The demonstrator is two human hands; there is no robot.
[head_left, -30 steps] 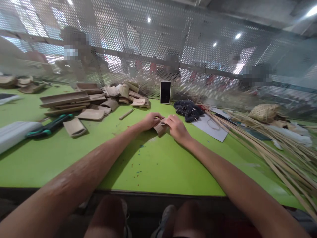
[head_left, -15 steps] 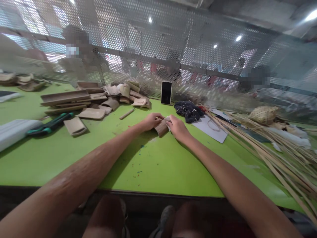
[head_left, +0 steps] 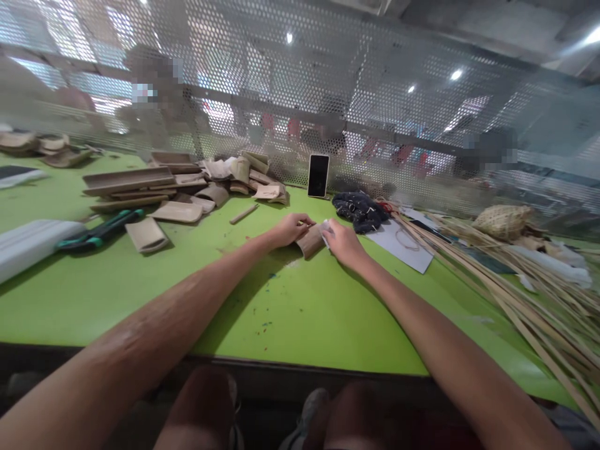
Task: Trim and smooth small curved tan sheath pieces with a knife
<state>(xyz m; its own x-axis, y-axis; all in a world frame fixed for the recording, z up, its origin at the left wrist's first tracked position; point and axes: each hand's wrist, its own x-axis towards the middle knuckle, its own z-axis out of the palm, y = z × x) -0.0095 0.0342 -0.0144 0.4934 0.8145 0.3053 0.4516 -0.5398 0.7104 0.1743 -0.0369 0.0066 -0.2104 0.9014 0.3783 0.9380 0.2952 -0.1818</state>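
Observation:
A short curved piece of split bamboo (head_left: 310,242) lies on the green table, rounded side up. My left hand (head_left: 291,230) grips its left far edge with the fingers closed on it. At its right end, my right hand (head_left: 343,242) pinches a small pale folded piece, like sandpaper (head_left: 325,232), against the bamboo. My fingers hide part of that piece. Left of my hands lies a thin stick-like tool (head_left: 244,214), perhaps a carving knife.
Bamboo pieces (head_left: 129,181) are piled at back left, near a black-green tool (head_left: 104,231). A phone (head_left: 318,176) stands against the perforated metal screen (head_left: 262,94). Dark cloth (head_left: 360,211), white paper (head_left: 403,245) and long bamboo strips (head_left: 506,287) lie to the right.
My right hand with the pale piece has shifted slightly right along the bamboo, so more of its surface shows. My left hand keeps its hold. The whole view has shifted a little.

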